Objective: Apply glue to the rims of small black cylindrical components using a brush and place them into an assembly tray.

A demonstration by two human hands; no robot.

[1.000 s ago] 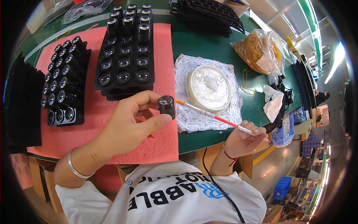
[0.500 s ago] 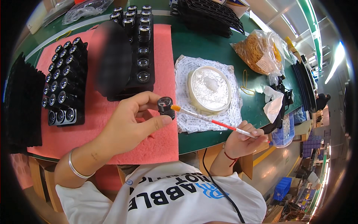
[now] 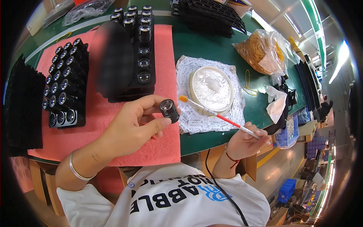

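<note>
While the left hand (image 3: 134, 126) pinches a black cylinder (image 3: 169, 111) at its fingertips, the right hand (image 3: 243, 145) grips a brush (image 3: 228, 120).

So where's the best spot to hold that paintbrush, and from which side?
Probably take the paintbrush by the rear of its handle, coming from the lower right, where the right hand pinches it. It's long, slim and slanted, with its bristles pointing upper left, near the black lens tube.
</note>
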